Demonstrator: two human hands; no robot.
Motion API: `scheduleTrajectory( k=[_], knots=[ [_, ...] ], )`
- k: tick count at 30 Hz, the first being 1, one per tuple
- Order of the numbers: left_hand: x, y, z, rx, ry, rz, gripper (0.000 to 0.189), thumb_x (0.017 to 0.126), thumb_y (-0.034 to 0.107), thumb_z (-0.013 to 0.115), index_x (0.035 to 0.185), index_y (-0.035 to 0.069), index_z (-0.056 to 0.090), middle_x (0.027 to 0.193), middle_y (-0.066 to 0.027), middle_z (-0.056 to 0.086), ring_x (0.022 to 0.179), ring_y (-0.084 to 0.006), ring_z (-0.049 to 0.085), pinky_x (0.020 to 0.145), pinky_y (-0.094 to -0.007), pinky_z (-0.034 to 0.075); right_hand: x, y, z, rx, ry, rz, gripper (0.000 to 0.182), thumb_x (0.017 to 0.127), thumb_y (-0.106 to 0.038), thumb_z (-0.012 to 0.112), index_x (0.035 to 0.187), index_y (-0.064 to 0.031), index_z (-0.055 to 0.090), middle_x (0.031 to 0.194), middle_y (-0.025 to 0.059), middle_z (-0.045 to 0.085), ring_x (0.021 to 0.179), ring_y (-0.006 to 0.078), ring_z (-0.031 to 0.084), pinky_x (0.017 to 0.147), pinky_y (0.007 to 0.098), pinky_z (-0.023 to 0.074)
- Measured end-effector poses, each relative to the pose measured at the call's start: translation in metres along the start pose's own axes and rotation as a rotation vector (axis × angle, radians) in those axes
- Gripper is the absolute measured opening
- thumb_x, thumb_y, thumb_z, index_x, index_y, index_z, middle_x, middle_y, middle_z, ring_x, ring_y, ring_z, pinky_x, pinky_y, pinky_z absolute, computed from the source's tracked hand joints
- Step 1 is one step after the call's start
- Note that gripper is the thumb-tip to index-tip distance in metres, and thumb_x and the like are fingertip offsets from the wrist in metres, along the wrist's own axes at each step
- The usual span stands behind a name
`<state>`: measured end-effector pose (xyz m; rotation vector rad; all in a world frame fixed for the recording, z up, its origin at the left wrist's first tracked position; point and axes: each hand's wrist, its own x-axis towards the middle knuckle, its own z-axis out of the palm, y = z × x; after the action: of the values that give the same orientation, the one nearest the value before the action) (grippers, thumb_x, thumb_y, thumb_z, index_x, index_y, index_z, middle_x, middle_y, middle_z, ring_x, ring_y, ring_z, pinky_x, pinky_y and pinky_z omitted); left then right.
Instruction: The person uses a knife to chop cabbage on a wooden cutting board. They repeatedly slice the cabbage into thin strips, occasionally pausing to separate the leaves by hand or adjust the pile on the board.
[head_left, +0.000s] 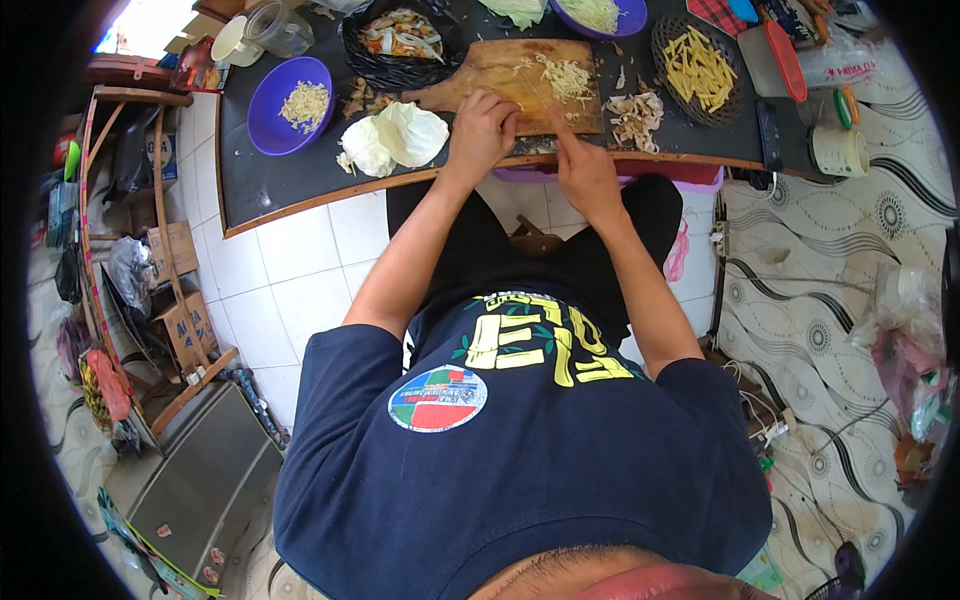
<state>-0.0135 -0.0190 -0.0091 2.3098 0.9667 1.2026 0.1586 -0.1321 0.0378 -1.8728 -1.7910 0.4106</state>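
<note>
My left hand (486, 129) rests at the near edge of a wooden cutting board (484, 67), its fingers bent down together. Whether it pinches a small piece is too small to tell. To its right, my right hand (586, 169) points its index finger onto the board, the other fingers curled; what they may hold is hidden. Just beyond that fingertip lies a pile of finely cut pale pieces (568, 79), which look like garlic. Papery peelings (636, 116) lie right of the board. Left of my left hand sit pale cabbage leaves (412, 135).
A purple bowl (259, 124) of chopped pale pieces stands at the left. Behind are a black plastic bag (442, 64) of scraps and another purple bowl (641, 16) with shreds. A dark woven basket (661, 82) holds yellow sticks. A phone (767, 135) lies near the right end.
</note>
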Motion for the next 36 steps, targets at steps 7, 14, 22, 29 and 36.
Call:
scheduleTrajectory(
  k=[7, 14, 22, 29, 36],
  knots=[
    [0.0, -0.001, -0.001, 0.015, -0.002, 0.009, 0.011, 0.079, -0.001, 0.075, 0.089, 0.002, 0.076, 0.091, -0.0088, 0.073, 0.091, -0.0291, 0.067, 0.081, -0.0398, 0.054, -0.011, -0.016, 0.008, 0.178, -0.063, 0.108, 0.052, 0.099, -0.005, 0.054, 0.151, -0.0108, 0.051, 0.086, 0.0283, 0.068, 0.079, 0.0479, 0.067, 0.072, 0.0509, 0.052],
    [0.0, 0.0, -0.001, 0.021, 0.001, 0.015, 0.011, 0.079, -0.001, 0.074, 0.09, 0.002, 0.075, 0.091, -0.0097, 0.073, 0.091, -0.03, 0.067, 0.081, -0.0406, 0.053, -0.011, -0.022, 0.009, 0.152, -0.104, 0.143, 0.052, 0.099, -0.005, 0.054, 0.151, -0.0103, 0.051, 0.091, 0.0305, 0.068, 0.082, 0.0489, 0.067, 0.073, 0.0524, 0.0514],
    [0.0, 0.0, -0.001, 0.008, -0.015, -0.003, 0.013, 0.079, -0.002, 0.073, 0.092, 0.001, 0.075, 0.093, -0.0102, 0.072, 0.094, -0.0309, 0.066, 0.083, -0.0416, 0.052, -0.006, -0.018, 0.028, 0.163, -0.055, 0.111, 0.055, 0.099, -0.007, 0.053, 0.154, -0.0135, 0.047, 0.088, 0.0323, 0.067, 0.083, 0.0525, 0.065, 0.075, 0.0582, 0.0495],
    [0.0, -0.002, -0.002, 0.003, -0.043, -0.005, 0.014, 0.079, -0.003, 0.073, 0.093, 0.0, 0.075, 0.094, -0.0107, 0.072, 0.094, -0.0315, 0.066, 0.083, -0.0416, 0.054, -0.019, -0.007, 0.019, 0.214, -0.042, 0.183, 0.055, 0.101, -0.006, 0.051, 0.156, -0.015, 0.045, 0.087, 0.0315, 0.067, 0.082, 0.0505, 0.066, 0.073, 0.0547, 0.0505],
    [0.0, -0.003, 0.0, -0.035, -0.015, -0.049, 0.011, 0.08, -0.003, 0.074, 0.09, 0.0, 0.076, 0.091, -0.012, 0.072, 0.091, -0.032, 0.067, 0.08, -0.0405, 0.055, -0.023, -0.016, 0.021, 0.227, -0.034, 0.116, 0.056, 0.099, -0.007, 0.055, 0.154, -0.0157, 0.047, 0.082, 0.0298, 0.067, 0.08, 0.0503, 0.066, 0.072, 0.0584, 0.0499]
  ],
)
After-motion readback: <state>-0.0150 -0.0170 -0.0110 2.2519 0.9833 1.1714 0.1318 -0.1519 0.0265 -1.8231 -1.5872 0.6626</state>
